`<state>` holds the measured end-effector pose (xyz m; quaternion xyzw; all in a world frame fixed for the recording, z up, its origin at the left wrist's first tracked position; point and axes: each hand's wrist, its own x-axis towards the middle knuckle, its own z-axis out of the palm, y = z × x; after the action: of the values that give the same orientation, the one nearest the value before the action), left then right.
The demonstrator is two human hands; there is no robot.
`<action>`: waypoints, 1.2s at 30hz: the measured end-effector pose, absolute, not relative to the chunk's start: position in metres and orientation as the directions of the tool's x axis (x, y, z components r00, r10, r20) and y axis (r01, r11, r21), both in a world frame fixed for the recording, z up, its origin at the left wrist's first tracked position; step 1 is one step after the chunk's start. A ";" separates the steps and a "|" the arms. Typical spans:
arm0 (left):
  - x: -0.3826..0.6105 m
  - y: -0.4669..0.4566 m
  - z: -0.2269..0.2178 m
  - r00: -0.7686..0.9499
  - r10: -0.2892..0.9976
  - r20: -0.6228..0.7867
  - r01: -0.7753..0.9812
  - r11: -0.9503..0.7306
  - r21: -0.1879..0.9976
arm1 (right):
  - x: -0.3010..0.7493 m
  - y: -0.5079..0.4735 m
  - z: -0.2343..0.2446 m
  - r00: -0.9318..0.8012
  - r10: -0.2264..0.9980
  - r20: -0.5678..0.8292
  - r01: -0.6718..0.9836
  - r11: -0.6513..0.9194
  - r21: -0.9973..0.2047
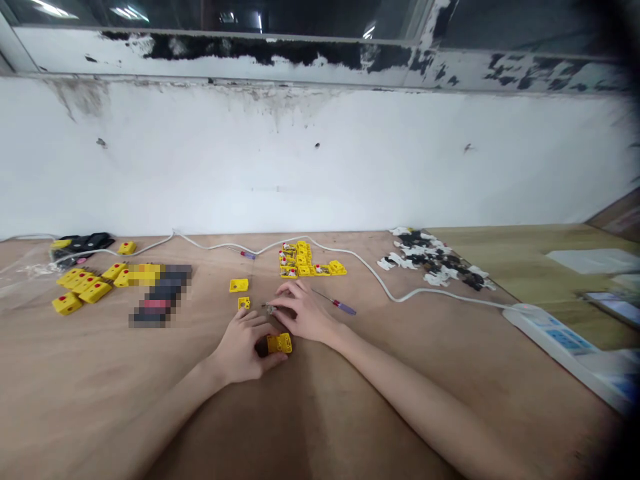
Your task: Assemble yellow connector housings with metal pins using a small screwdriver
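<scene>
My left hand [245,350] rests on the wooden table [320,413] with its fingers curled round a small yellow plastic housing [280,343]. My right hand [305,313] lies just behind it, fingertips pinched on a tiny metal part [271,308] too small to make out. Two loose yellow pieces [239,285] [244,303] lie just beyond my left hand. A thin screwdriver with a purple handle [340,305] lies to the right of my right hand.
A cluster of yellow housings [305,261] sits further back, several more [85,287] at far left beside a blurred patch. Black and white small parts [435,260] are heaped at back right. A white cable [390,290] runs to a power strip [545,333]. A white wall stands behind.
</scene>
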<state>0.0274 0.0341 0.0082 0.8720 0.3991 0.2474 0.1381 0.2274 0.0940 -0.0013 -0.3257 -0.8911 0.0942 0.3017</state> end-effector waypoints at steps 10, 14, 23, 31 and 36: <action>0.014 0.056 -0.002 0.390 0.793 0.468 0.792 -0.548 0.268 | 0.239 0.085 0.006 -0.669 0.602 0.436 0.464 0.796 -0.388; 0.015 0.065 -0.007 0.415 0.783 0.463 0.807 -0.552 0.209 | 0.238 0.085 0.004 -0.688 0.577 0.441 0.449 0.815 -0.367; 0.012 0.062 -0.002 0.373 0.823 0.428 0.774 -0.530 0.347 | 0.236 0.091 -0.003 -0.541 0.669 0.510 0.542 0.741 -0.397; 0.009 0.068 -0.010 0.324 0.848 0.419 0.770 -0.494 0.403 | 0.236 0.098 -0.011 -0.359 0.757 0.545 0.684 0.611 -0.398; 0.006 0.068 -0.008 0.294 0.864 0.408 0.763 -0.469 0.445 | 0.236 0.098 -0.011 -0.352 0.757 0.550 0.688 0.608 -0.396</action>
<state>0.0058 0.0682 -0.0081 0.8001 0.5084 0.3075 0.0825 0.2360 0.0982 -0.0114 -0.4402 -0.8208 0.0479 0.3609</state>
